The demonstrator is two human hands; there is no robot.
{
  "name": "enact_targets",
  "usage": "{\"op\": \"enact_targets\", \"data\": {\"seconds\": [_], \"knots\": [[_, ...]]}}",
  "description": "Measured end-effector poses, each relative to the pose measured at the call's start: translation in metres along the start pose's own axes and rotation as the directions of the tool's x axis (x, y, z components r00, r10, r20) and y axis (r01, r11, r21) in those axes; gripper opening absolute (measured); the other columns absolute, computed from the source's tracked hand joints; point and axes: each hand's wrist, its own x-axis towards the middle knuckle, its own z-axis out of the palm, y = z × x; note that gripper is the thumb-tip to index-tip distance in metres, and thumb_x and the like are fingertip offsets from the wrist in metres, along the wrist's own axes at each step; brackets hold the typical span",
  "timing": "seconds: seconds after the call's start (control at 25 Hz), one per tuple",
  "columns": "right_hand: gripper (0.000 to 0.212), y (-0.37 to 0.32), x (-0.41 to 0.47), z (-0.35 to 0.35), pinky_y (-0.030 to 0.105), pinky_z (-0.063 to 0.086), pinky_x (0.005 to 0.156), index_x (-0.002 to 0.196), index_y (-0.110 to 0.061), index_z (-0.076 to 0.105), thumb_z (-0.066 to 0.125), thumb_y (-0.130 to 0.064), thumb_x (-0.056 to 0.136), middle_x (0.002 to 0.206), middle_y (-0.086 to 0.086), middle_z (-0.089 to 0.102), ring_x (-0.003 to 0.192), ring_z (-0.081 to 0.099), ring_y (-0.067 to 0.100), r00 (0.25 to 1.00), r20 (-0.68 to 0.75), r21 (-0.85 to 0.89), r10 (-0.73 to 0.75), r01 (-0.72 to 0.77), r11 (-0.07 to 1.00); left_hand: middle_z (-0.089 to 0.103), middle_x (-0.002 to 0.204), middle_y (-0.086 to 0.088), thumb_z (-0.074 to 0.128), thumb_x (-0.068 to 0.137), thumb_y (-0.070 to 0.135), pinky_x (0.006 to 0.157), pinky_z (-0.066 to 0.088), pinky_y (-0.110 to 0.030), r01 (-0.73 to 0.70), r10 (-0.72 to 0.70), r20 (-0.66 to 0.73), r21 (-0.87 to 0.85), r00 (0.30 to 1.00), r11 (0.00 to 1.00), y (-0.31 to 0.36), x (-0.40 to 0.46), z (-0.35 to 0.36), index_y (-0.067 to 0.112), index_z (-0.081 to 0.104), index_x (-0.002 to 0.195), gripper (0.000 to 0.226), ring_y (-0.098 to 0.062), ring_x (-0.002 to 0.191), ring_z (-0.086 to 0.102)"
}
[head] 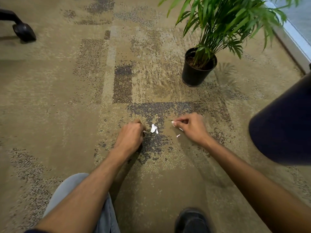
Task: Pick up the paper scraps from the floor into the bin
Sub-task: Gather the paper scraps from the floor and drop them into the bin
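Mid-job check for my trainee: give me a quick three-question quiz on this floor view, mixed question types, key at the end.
1. True or false: the right hand pinches a white scrap.
2. Where do the loose scraps lie: A) between the two hands, B) beside the plant pot, C) by the chair caster?
3. Fill in: the left hand is curled over the ______.

Key: 1 true; 2 A; 3 carpet.
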Motion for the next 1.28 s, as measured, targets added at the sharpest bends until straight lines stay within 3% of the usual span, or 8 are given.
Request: {"op": "enact_targets", "data": {"seconds": [0.16, 0.24, 0.52, 0.64, 0.92, 1.12, 1.2, 1.28], "knots": [[0.018, 0.015, -0.024, 0.001, 0.021, 0.055, 0.076, 0.105, -0.015, 0.072, 0.059, -0.021, 0.096, 0.103, -0.002, 0.069, 0.082, 0.062, 0.004, 0.992, 0.074, -0.282, -0.107, 0.123, 0.952, 0.066, 0.109, 0.0, 0.059, 0.092, 0.005, 0.071, 0.048, -0.016, 0.031, -0.034, -0.049, -0.074, 0.998, 0.997, 0.0, -0.002, -0.004, 0.012, 0.071, 0.109, 0.023, -0.012, 0.084, 0.061], [0.024, 0.02, -0.033, 0.005, 0.021, 0.055, 0.072, 0.113, -0.017, 0.07, 0.056, -0.026, 0.097, 0.108, -0.005, 0.064, 0.082, 0.062, 0.005, 0.979, 0.121, -0.384, -0.166, 0.2, 0.901, 0.067, 0.11, -0.003, 0.059, 0.091, 0.003, 0.064, 0.043, -0.011, 0.088, -0.098, -0.065, -0.134, 0.993, 0.987, -0.001, -0.003, -0.01, 0.011, 0.071, 0.108, 0.022, -0.008, 0.079, 0.056], [0.02, 0.009, -0.025, 0.007, 0.017, 0.05, 0.08, 0.109, -0.014, 0.072, 0.061, -0.021, 0.094, 0.102, -0.001, 0.07, 0.085, 0.062, 0.005, 0.978, 0.07, -0.267, -0.198, 0.21, 0.941, 0.072, 0.103, -0.006, 0.064, 0.087, 0.002, 0.05, 0.041, -0.011, 0.353, -0.39, -0.013, -0.398, 0.921, 0.847, -0.02, 0.003, -0.03, 0.007, 0.072, 0.1, 0.016, -0.006, 0.068, 0.061], [0.019, -0.015, -0.011, 0.018, 0.015, 0.05, 0.078, 0.107, -0.011, 0.072, 0.062, -0.017, 0.093, 0.102, -0.001, 0.069, 0.087, 0.062, 0.005, 0.976, 0.058, -0.125, -0.211, 0.217, 0.968, 0.071, 0.104, -0.006, 0.063, 0.088, 0.002, 0.044, 0.038, -0.01, 0.332, -0.354, -0.003, -0.339, 0.935, 0.88, -0.018, 0.002, -0.03, 0.006, 0.073, 0.1, 0.016, -0.002, 0.065, 0.054], [0.027, -0.029, -0.004, 0.045, 0.024, 0.056, 0.074, 0.119, -0.011, 0.066, 0.047, -0.018, 0.101, 0.108, 0.0, 0.06, 0.084, 0.061, 0.009, 0.942, 0.195, -0.322, -0.273, 0.325, 0.889, 0.071, 0.102, -0.013, 0.058, 0.088, -0.004, 0.068, 0.046, -0.021, 0.313, -0.322, -0.05, -0.139, 0.945, 0.94, -0.018, -0.003, -0.03, 0.005, 0.072, 0.104, 0.023, -0.014, 0.071, 0.051], [0.037, -0.041, -0.016, 0.047, 0.028, 0.05, 0.087, 0.132, -0.01, 0.054, 0.049, -0.029, 0.1, 0.117, 0.003, 0.053, 0.099, 0.053, 0.012, 0.913, 0.247, -0.472, -0.326, 0.407, 0.782, 0.063, 0.108, -0.008, 0.065, 0.087, 0.009, 0.065, 0.046, -0.017, 0.28, -0.283, -0.022, -0.092, 0.959, 0.956, -0.016, -0.012, -0.026, 0.008, 0.07, 0.109, 0.022, -0.014, 0.078, 0.053], [0.031, -0.041, -0.017, 0.05, 0.024, 0.054, 0.079, 0.126, -0.007, 0.059, 0.049, -0.024, 0.101, 0.114, 0.005, 0.056, 0.094, 0.057, 0.012, 0.908, 0.27, -0.439, -0.321, 0.412, 0.799, 0.061, 0.111, -0.008, 0.068, 0.086, 0.012, 0.08, 0.048, -0.025, 0.264, -0.267, -0.021, -0.094, 0.963, 0.96, -0.017, -0.012, -0.024, 0.008, 0.069, 0.11, 0.025, -0.017, 0.089, 0.055], [0.025, -0.04, -0.017, 0.055, 0.016, 0.047, 0.057, 0.114, -0.003, 0.062, 0.042, -0.015, 0.105, 0.095, 0.001, 0.055, 0.072, 0.052, 0.006, 0.907, 0.293, -0.404, -0.301, 0.403, 0.821, 0.065, 0.111, -0.008, 0.065, 0.087, 0.006, 0.074, 0.045, -0.018, 0.25, -0.252, -0.013, -0.095, 0.968, 0.964, -0.017, -0.012, -0.022, 0.007, 0.07, 0.108, 0.021, -0.014, 0.084, 0.054]]}}
